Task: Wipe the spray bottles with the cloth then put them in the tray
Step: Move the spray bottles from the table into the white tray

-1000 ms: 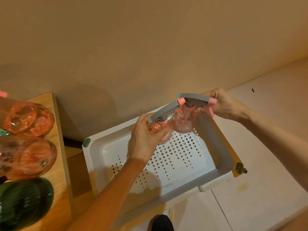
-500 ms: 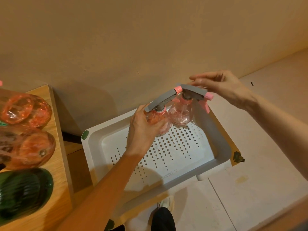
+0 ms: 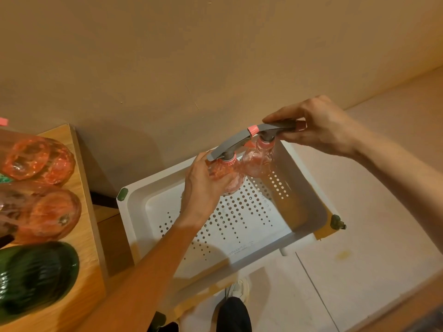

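Both forearms reach out over the white tray (image 3: pixel 134 207). The left hand (image 3: pixel 203 185) wraps round the body of the near pink bottle (image 3: pixel 225 173), held at the tray's far end. The right hand (image 3: pixel 318 128), wrist bent down, pinches the grey sprayer of the far bottle (image 3: pixel 259 161), in the tray's far corner. The two bottles touch.
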Available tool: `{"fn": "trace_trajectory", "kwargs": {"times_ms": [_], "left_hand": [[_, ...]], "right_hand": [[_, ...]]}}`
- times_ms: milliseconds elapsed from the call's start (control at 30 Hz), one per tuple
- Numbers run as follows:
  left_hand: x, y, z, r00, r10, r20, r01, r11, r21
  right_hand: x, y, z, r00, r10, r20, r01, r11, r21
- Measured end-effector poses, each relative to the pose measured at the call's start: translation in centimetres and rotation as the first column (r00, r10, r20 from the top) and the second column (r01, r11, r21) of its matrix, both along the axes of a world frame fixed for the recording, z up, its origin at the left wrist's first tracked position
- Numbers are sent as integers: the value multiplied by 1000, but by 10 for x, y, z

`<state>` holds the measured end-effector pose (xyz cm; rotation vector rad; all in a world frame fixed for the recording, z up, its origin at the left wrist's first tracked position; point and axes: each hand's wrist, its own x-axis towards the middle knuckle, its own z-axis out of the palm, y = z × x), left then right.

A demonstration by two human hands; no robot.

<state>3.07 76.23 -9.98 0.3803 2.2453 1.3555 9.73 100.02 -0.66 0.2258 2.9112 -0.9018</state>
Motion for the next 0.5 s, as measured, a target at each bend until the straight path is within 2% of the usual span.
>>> {"fn": "trace_trajectory", "kwargs": {"times_ms": [167,300,500], "left_hand": [[1,-1,-1,999,-28,-20,27,999,-17],[0,-8,3,996,-59,-70,56,997,-53],[-6,-48,32,984,-84,-156,74,995,-65]], "right_hand": [[1,-2,-1,1000,-1,14,1,1000,21],[5,-10,2,996,-85,26,86,996,-21],[7,-32,27,977,-172,-124,173,985,-3]]}}
